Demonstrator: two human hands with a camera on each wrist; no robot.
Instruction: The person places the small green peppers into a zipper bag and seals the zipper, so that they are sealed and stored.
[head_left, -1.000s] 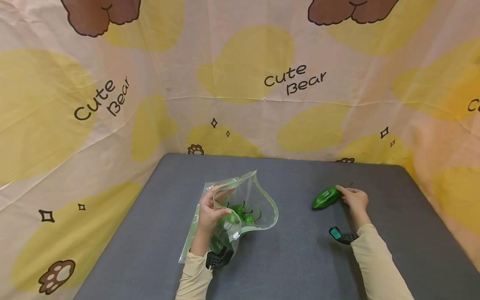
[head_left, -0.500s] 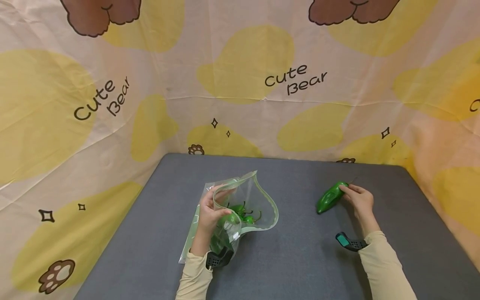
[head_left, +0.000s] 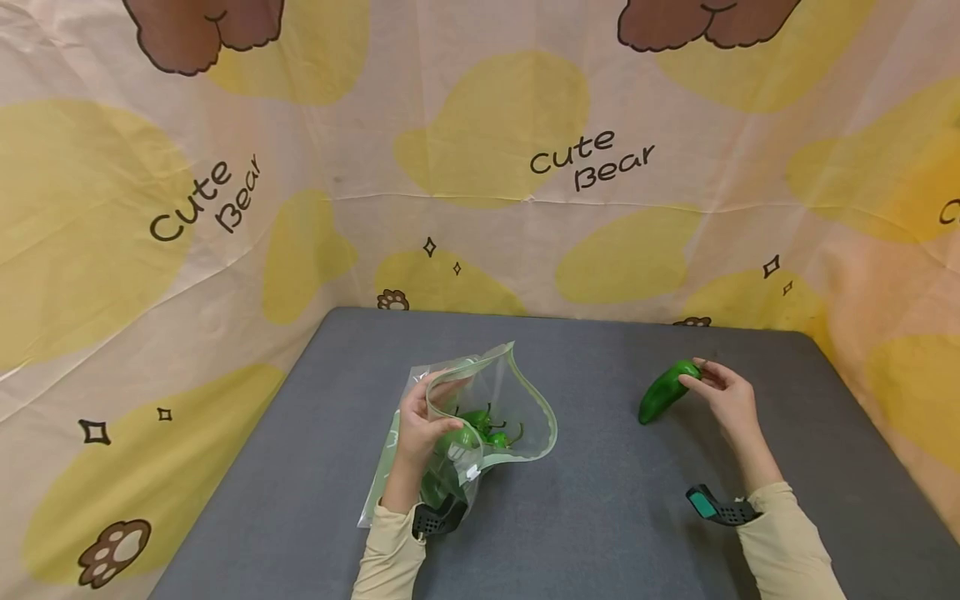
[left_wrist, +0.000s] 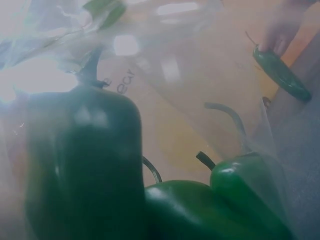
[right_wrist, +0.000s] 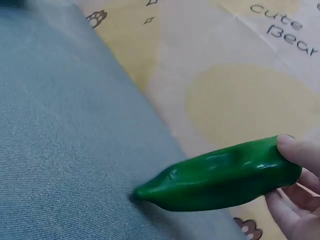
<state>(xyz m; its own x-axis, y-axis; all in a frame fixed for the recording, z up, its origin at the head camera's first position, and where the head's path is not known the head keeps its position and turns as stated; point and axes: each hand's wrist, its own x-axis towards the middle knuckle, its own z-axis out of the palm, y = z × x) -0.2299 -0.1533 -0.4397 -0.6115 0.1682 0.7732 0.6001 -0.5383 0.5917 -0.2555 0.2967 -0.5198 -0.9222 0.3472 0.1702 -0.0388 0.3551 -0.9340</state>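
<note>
My right hand [head_left: 727, 400] pinches a long green pepper [head_left: 666, 392] by its stem end, over the right part of the table. In the right wrist view the pepper [right_wrist: 220, 177] slants with its tip down at the grey cloth. My left hand [head_left: 423, 425] holds the rim of a clear zip bag [head_left: 525, 392], whose mouth gapes toward the right. Several green peppers [head_left: 480, 417] lie inside the bag, their stems toward the opening. Through the plastic, the left wrist view shows one large pepper [left_wrist: 85, 160] up close and others beside it.
A grey cloth covers the table [head_left: 585, 517]. Under and left of the bag lies a flat clear packet with a green part [head_left: 378, 471]. A printed fabric backdrop [head_left: 480, 167] rises behind the table and along its sides.
My right hand has moved a little right and nearer, and the pepper it pinches has swung steeper, tip downward. The left hand and the bag have stayed in place.
</note>
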